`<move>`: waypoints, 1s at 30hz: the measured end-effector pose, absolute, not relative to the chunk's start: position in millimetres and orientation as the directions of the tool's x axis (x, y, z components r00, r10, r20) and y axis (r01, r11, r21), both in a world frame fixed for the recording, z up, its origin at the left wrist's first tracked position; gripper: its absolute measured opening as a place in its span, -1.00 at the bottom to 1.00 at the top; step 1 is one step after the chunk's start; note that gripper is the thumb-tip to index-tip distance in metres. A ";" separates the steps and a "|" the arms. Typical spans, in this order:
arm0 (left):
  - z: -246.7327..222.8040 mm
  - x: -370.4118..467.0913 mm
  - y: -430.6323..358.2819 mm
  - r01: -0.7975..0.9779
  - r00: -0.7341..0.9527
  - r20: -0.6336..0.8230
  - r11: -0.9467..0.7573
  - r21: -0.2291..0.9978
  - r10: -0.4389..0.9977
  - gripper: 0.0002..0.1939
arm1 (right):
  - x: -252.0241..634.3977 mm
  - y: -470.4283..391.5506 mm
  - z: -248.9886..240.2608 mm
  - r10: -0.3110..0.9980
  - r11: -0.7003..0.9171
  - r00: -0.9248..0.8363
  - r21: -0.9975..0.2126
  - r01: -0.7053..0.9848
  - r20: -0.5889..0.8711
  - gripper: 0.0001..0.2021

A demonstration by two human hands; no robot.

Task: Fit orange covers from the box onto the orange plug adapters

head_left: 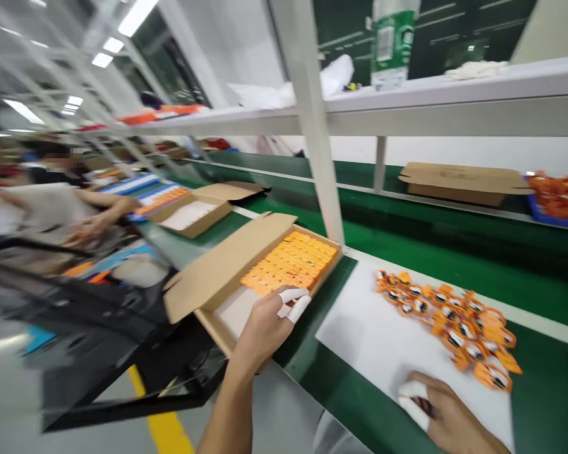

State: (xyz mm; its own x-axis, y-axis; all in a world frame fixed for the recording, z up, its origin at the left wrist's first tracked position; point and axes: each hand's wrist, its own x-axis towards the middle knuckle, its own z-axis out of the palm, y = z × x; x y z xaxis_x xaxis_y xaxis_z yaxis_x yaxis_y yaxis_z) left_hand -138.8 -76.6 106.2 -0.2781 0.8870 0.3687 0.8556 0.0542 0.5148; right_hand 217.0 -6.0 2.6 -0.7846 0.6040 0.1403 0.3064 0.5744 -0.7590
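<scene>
My left hand [267, 325] reaches over the near side of an open cardboard box [224, 347], with white covers on some fingertips. Its fingers are drawn together beside the rows of small orange parts [293, 261] packed in the box; what they hold, if anything, is hidden. My right hand [442, 410], also with white-covered fingertips, is curled over a white sheet [360, 334], thumb and finger brought together. Whatever lies inside that grip cannot be made out. Beyond it, loose orange clip-like parts [454, 321] with black and white spots are heaped on the sheet.
The green bench [307, 372] runs along a white shelf post [319, 164]. Another cardboard box [194, 217] stands farther left, near a seated person [52, 202]. At the back are a flat carton [459, 180] and a blue tray of orange parts [561, 195].
</scene>
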 end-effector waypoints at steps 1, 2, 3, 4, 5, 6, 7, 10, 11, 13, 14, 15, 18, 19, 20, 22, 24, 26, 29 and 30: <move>105.1 -121.0 -65.4 0.820 -0.222 0.398 -0.050 0.570 0.890 -0.87 | 216.7 -9.3 5.9 0.556 0.609 -0.819 -0.741 0.283 0.144 -0.82; 100.8 -102.3 -53.6 0.777 -0.148 0.397 -0.142 0.613 0.906 -0.88 | 217.5 -12.2 9.5 0.539 0.635 -0.829 -0.719 0.282 0.152 -0.81; 93.9 -83.2 -41.8 0.732 -0.053 0.377 -0.221 0.645 0.925 -0.87 | 219.9 -14.2 13.1 0.508 0.670 -0.846 -0.692 0.269 0.162 -0.82; 85.1 -64.2 -31.0 0.687 0.056 0.345 -0.287 0.667 0.937 -0.85 | 224.0 -15.6 16.7 0.487 0.713 -0.853 -0.650 0.263 0.189 -0.83; 75.4 -46.1 -21.7 0.647 0.169 0.305 -0.339 0.683 0.937 -0.81 | 230.0 -16.6 20.1 0.481 0.745 -0.850 -0.612 0.266 0.215 -0.84; 66.0 -29.4 -14.2 0.613 0.272 0.265 -0.379 0.694 0.925 -0.76 | 238.1 -17.5 23.4 0.490 0.768 -0.836 -0.576 0.280 0.247 -0.85; 57.7 -15.0 -8.5 0.580 0.365 0.234 -0.417 0.700 0.901 -0.70 | 248.3 -18.7 26.5 0.518 0.781 -0.807 -0.542 0.311 0.284 -0.85; 44.5 13.0 0.0 0.480 0.552 0.218 -0.521 0.706 0.805 -0.52 | 288.2 -23.3 32.4 0.670 0.730 -0.639 -0.490 0.477 0.377 -0.78; 43.7 17.8 1.1 0.443 0.588 0.227 -0.544 0.713 0.777 -0.49 | 302.8 -24.5 32.5 0.730 0.679 -0.562 -0.499 0.538 0.389 -0.74; 44.6 23.5 2.5 0.385 0.618 0.245 -0.560 0.734 0.747 -0.50 | 328.9 -24.6 29.3 0.841 0.541 -0.398 -0.544 0.641 0.367 -0.69; 45.2 25.5 3.2 0.367 0.622 0.247 -0.555 0.747 0.743 -0.52 | 338.8 -23.4 26.3 0.881 0.471 -0.329 -0.564 0.678 0.340 -0.67; 45.4 27.5 3.9 0.354 0.626 0.243 -0.547 0.759 0.741 -0.54 | 345.9 -21.2 22.5 0.909 0.412 -0.278 -0.576 0.706 0.309 -0.65; 44.6 34.3 6.0 0.344 0.654 0.189 -0.510 0.788 0.732 -0.53 | 350.0 -10.0 10.1 0.940 0.339 -0.244 -0.593 0.731 0.237 -0.53; 44.2 36.5 6.3 0.341 0.670 0.162 -0.494 0.800 0.724 -0.49 | 347.2 -5.3 6.4 0.941 0.338 -0.253 -0.606 0.720 0.224 -0.51; 44.1 38.3 6.1 0.339 0.684 0.134 -0.474 0.813 0.717 -0.45 | 343.8 -0.6 3.3 0.941 0.338 -0.261 -0.622 0.706 0.215 -0.51; 43.9 39.0 4.0 0.347 0.696 0.077 -0.428 0.834 0.714 -0.41 | 337.7 6.7 -0.3 0.943 0.332 -0.263 -0.649 0.684 0.205 -0.56; 42.9 35.0 -0.3 0.390 0.650 0.035 -0.373 0.842 0.759 -0.52 | 335.4 8.6 1.0 0.949 0.315 -0.246 -0.665 0.677 0.200 -0.63; 39.9 27.4 -4.8 0.449 0.550 -0.017 -0.278 0.849 0.835 -0.72 | 335.2 4.3 8.4 0.950 0.309 -0.240 -0.685 0.660 0.198 -0.68; 33.1 17.2 -6.7 0.398 0.436 -0.144 -0.047 0.916 0.888 -0.73 | 328.3 -6.3 30.0 0.909 0.381 -0.380 -0.713 0.588 0.173 -0.68; 31.2 15.9 -5.1 0.333 0.440 -0.179 0.025 0.942 0.880 -0.69 | 322.4 -8.2 38.5 0.872 0.428 -0.460 -0.717 0.551 0.167 -0.65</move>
